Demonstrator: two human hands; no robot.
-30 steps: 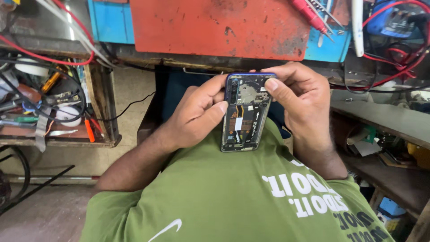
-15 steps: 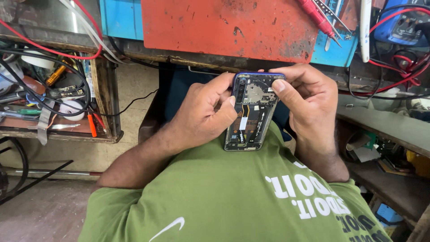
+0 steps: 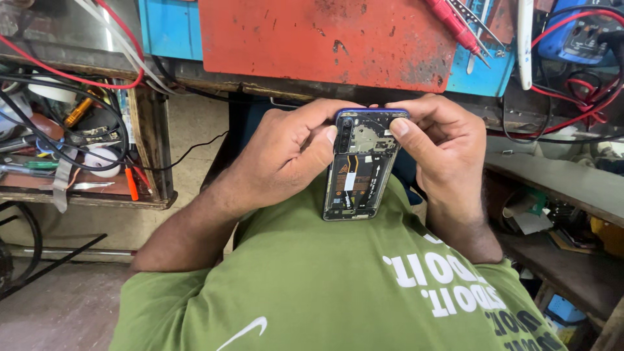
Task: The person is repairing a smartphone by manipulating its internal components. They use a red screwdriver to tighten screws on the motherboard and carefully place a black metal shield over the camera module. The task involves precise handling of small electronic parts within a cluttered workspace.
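An opened smartphone [image 3: 359, 170] with its back cover off shows a dark frame, metal shields and an orange flex cable. It is held upright against my green shirt, just below the workbench edge. My left hand [image 3: 279, 156] grips its left side, thumb pressed near the top left corner. My right hand [image 3: 442, 146] holds the right side, thumb resting on the top right corner. Both hands clasp the phone's upper end; the lower end rests on my chest.
A worn red mat [image 3: 325, 39] on a blue mat [image 3: 166, 26] covers the bench above. Red probes and tweezers [image 3: 465, 29] lie at upper right beside a blue meter [image 3: 575, 32]. A cluttered shelf [image 3: 78, 149] of wires and tools stands left; a shelf [image 3: 559, 182] right.
The phone and both hands have stayed together and shifted slightly up and right in view. The right thumb has moved onto the phone's top right corner.
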